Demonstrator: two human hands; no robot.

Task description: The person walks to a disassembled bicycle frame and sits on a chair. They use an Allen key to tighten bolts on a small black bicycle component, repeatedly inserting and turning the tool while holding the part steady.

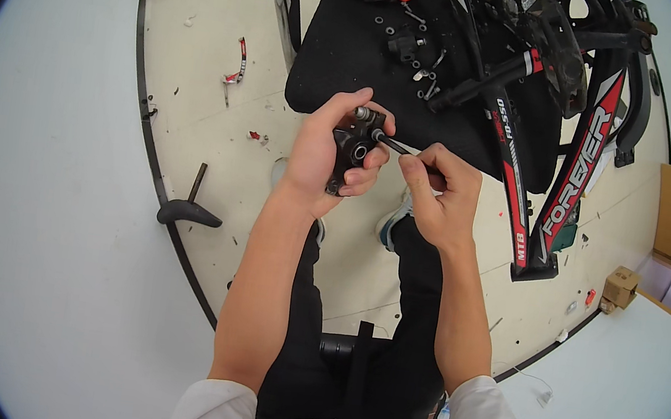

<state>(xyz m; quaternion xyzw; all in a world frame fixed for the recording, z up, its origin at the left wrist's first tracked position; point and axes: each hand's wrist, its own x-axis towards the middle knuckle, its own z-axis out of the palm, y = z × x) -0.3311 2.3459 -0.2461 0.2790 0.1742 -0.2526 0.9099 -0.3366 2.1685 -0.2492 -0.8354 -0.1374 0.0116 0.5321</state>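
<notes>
Has room over the floor (201, 107) at left, beside the black seat (337, 66). Near mid-frame, wraps the left hand (318, 148) snugly round a black metal part (345, 151), stretched up and down; pinches a dark tool (396, 145) in the right hand (446, 197), pointing upper left.

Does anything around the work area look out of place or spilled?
Yes: a black saddle lies on the floor at left, odd because it is off the bicycle frame; a partly red piece lies loose beyond it. No spilled liquid shows.
</notes>
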